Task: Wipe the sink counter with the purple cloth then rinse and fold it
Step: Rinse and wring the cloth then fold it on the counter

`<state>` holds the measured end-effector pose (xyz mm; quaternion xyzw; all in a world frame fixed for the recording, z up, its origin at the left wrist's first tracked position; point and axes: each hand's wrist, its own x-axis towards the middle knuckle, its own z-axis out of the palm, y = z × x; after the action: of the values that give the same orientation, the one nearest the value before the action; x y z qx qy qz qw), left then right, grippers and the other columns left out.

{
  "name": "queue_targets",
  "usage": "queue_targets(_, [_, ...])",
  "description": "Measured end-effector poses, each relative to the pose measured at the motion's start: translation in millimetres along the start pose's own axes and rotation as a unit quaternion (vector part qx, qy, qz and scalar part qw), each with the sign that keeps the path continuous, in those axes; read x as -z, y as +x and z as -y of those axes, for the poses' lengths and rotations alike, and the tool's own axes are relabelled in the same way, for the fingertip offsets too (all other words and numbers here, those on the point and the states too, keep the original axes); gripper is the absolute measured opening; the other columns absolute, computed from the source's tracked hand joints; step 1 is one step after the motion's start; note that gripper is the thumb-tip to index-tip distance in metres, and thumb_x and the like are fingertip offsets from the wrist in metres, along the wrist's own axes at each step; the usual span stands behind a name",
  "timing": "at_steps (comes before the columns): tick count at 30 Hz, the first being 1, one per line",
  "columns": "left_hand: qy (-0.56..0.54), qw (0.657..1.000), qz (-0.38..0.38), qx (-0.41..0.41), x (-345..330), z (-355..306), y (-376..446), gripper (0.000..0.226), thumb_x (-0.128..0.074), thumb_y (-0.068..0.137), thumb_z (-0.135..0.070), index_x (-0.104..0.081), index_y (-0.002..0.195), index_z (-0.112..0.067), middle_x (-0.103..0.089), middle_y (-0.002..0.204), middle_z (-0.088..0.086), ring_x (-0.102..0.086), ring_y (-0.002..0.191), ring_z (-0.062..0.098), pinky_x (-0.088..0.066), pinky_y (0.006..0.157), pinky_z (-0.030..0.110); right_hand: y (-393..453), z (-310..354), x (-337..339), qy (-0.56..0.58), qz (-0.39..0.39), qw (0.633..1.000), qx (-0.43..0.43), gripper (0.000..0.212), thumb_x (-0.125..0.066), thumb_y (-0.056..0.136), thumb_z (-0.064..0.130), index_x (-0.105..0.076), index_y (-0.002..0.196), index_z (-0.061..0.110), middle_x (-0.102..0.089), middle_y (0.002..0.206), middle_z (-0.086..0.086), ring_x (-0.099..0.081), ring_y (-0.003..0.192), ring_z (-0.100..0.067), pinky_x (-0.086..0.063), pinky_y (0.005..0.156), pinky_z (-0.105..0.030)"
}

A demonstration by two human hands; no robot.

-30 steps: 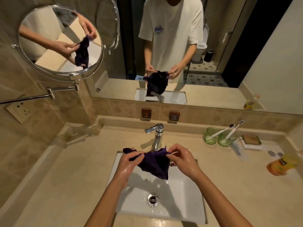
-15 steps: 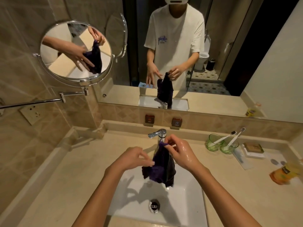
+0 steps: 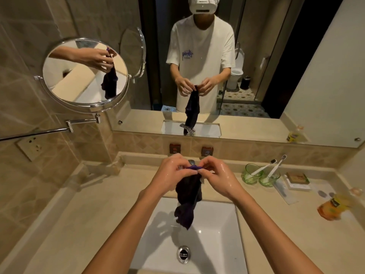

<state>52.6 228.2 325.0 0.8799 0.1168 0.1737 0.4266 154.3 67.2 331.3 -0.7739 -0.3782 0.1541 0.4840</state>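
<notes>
Above the white sink (image 3: 217, 230), set into the near edge of the counter (image 3: 98, 210), the purple cloth (image 3: 188, 196) hangs in a limp, bunched column, its lower tip well clear of the drain (image 3: 183, 254). Both hands grip it at the top: the left hand (image 3: 170, 176) has its fingers curled round the upper edge, and the right hand (image 3: 219, 177) pinches the same edge just beside it, thumb and fingertips closed on the fabric. Skin on both hands shines wet. Their knuckles nearly hide the faucet (image 3: 191, 162), and no water can be seen running.

My reading is that wiping and rinsing are over and the folding step is just starting, with the 2 hands hunting for corners along the top hem. The next move calls for drawing the hands apart so the cloth opens flat, then bringing edge to edge. A wet cloth clings to itself, so a shake over the basin may help, and drips should fall into the sink, not onto the counter.

Toward the right back corner of the counter stand 2 green glass cups (image 3: 260, 176) with toothbrushes, and an orange bottle (image 3: 333, 207) lies near the right edge.
</notes>
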Motion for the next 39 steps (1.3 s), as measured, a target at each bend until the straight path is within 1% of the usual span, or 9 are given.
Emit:
queue_targets(6, [0.036, 0.997, 0.006, -0.063, 17.1, -14.4, 10.9, 0.007, -0.076, 0.091, -0.021, -0.081, 0.092, -0.016, -0.068, 0.084, -0.001, -0.061, 0.08, 0.011, -0.047, 0.074, 0.024, 2.7, -1.1, -2.0, -0.004, 0.018, 0.999, 0.041, 0.014, -0.063, 0.099, 0.022, -0.058, 0.093, 0.034, -0.067, 0.091, 0.006, -0.065, 0.087, -0.012, -0.052, 0.077, -0.027])
queue_targets(12, [0.027, 0.998, 0.017, -0.056, 25.7, -24.2, 12.4, 0.012, -0.069, 0.097, -0.019, -0.079, 0.103, -0.022, -0.066, 0.096, -0.003, -0.062, 0.093, 0.011, -0.048, 0.082, 0.024, 1.7, -0.2, -1.5, -0.019, -0.109, 0.985, 0.13, 0.011, -0.074, 0.091, 0.017, -0.066, 0.088, 0.023, -0.065, 0.09, 0.006, -0.064, 0.088, -0.01, -0.055, 0.08, -0.027])
queue_targets(15, [0.012, 0.999, 0.028, -0.044, 26.6, -33.8, 15.5, 0.013, -0.066, 0.099, -0.017, -0.077, 0.104, -0.021, -0.068, 0.101, -0.002, -0.065, 0.098, 0.014, -0.052, 0.087, 0.029, 0.9, 10.9, -3.6, 0.099, -0.049, 0.991, 0.076, 0.008, -0.063, 0.1, 0.019, -0.06, 0.094, 0.022, -0.065, 0.086, 0.008, -0.063, 0.081, -0.007, -0.052, 0.075, -0.027])
queue_targets(19, [-0.064, 0.998, 0.015, -0.005, 28.0, -46.8, 18.2, 0.008, -0.067, 0.099, -0.021, -0.07, 0.092, -0.02, -0.07, 0.09, 0.0, -0.067, 0.084, 0.011, -0.056, 0.079, 0.032, 4.5, 19.6, -4.3, 0.156, -0.008, 0.986, 0.063, 0.008, -0.05, 0.106, 0.025, -0.055, 0.1, 0.022, -0.056, 0.086, 0.005, -0.052, 0.077, -0.004, -0.045, 0.073, -0.027])
queue_targets(23, [-0.17, 0.985, 0.024, 0.003, 29.9, -51.8, 14.9, 0.011, -0.058, 0.105, -0.019, -0.064, 0.099, -0.011, -0.068, 0.094, 0.007, -0.065, 0.088, 0.013, -0.053, 0.08, 0.032, 10.6, 27.9, 5.2, 0.127, 0.024, 0.988, 0.08, 0.011, -0.059, 0.102, 0.03, -0.061, 0.108, 0.022, -0.069, 0.1, -0.001, -0.067, 0.093, -0.015, -0.055, 0.083, -0.036])
queue_targets(27, [-0.109, 0.994, 0.007, -0.031, 26.7, -62.6, 13.6, 0.01, -0.056, 0.105, -0.018, -0.061, 0.097, -0.015, -0.061, 0.086, -0.002, -0.057, 0.08, 0.007, -0.048, 0.075, 0.026, 7.2, 15.5, 2.8, 0.102, 0.079, 0.989, 0.078, 0.03, -0.078, 0.087, 0.027, -0.065, 0.114, 0.024, -0.072, 0.104, 0.003, -0.069, 0.096, -0.016, -0.057, 0.084, -0.036])
queue_targets(31, [-0.094, 0.995, -0.001, -0.031, 31.6, -66.6, 12.5, 0.012, -0.054, 0.106, -0.02, -0.06, 0.097, -0.018, -0.061, 0.088, -0.002, -0.059, 0.08, 0.008, -0.049, 0.073, 0.024, -7.8, -20.1, -7.4, 0.081, 0.121, 0.989, 0.035, 0.037, -0.08, 0.087, 0.027, -0.069, 0.121, 0.028, -0.075, 0.112, 0.004, -0.067, 0.103, -0.02, -0.054, 0.093, -0.039])
queue_targets(37, [-0.078, 0.997, -0.027, 0.007, 53.3, -68.6, 7.8, 0.016, -0.049, 0.108, -0.02, -0.06, 0.102, -0.011, -0.066, 0.094, 0.015, -0.06, 0.083, 0.014, -0.047, 0.074, 0.028, -35.4, -91.7, -17.3, 0.024, 0.151, 0.988, -0.034, 0.027, -0.08, 0.083, 0.041, -0.075, 0.106, 0.027, -0.076, 0.102, 0.003, -0.067, 0.096, -0.021, -0.055, 0.092, -0.046])
queue_targets(39, [-0.089, 0.995, -0.034, 0.022, 58.4, -67.3, 5.5, 0.018, -0.048, 0.109, -0.021, -0.059, 0.103, -0.009, -0.065, 0.091, 0.011, -0.061, 0.08, 0.012, -0.048, 0.07, 0.023, -40.1, -107.6, -18.3, 0.011, 0.15, 0.987, -0.057, 0.021, -0.078, 0.083, 0.04, -0.073, 0.097, 0.025, -0.075, 0.095, 0.002, -0.068, 0.091, -0.02, -0.055, 0.088, -0.044])
